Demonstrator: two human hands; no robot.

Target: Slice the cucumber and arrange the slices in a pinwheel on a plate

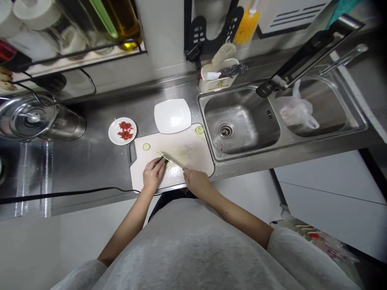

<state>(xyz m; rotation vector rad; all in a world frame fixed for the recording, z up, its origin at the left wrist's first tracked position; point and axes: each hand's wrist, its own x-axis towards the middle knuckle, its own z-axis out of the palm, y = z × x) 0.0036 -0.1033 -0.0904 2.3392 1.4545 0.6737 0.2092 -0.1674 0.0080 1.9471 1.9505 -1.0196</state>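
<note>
On the board (pixel 193 155), the left hand (pixel 153 175) pins a green piece (pixel 166 160); the right hand (pixel 197 180) grips the knife (pixel 172 159). Plate (pixel 169 114) at twelve o'clock from the board, sink (pixel 249 135) at two, cable (pixel 60 194) at eight, dish (pixel 113 135) at ten.

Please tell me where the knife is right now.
In the head view, the knife is near the centre, above the cutting board, held in the right hand, with its blade reaching beside the left hand.

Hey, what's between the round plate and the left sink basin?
In the head view, the square plate lies between the round plate and left basin.
</note>
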